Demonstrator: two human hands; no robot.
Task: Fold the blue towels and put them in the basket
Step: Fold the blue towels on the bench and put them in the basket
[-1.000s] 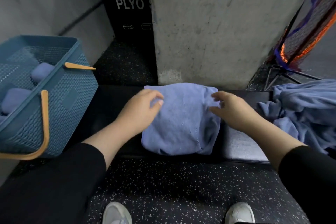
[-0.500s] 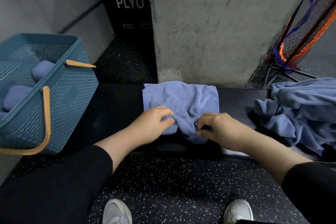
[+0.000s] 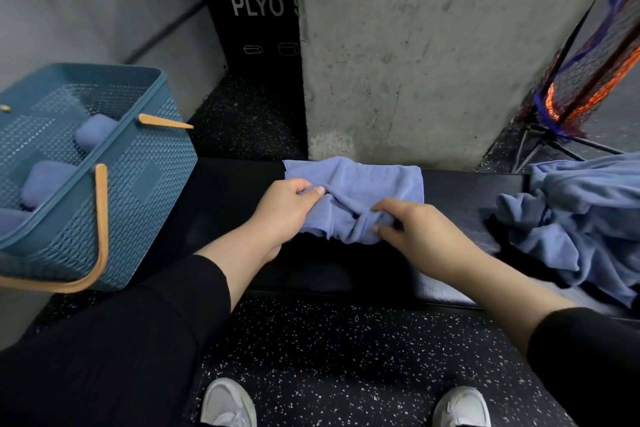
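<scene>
Hands both grip the same blue towel (image 3: 363, 191), which lies on the black counter (image 3: 225, 204) against its far edge, in front of a concrete pillar (image 3: 415, 62). My left hand (image 3: 284, 211) pinches the towel's left side between thumb and curled fingers; my right hand (image 3: 415, 232) bunches its near edge, fingers curled into the cloth. More blue towels (image 3: 581, 218) lie in a loose heap at the counter's right end. At the left end stands the blue basket (image 3: 145, 177) with tan handles, and rolled towels (image 3: 97, 130) lie inside it. Below, on the speckled floor (image 3: 346, 357), I see my two pale shoes (image 3: 228, 404)
</scene>
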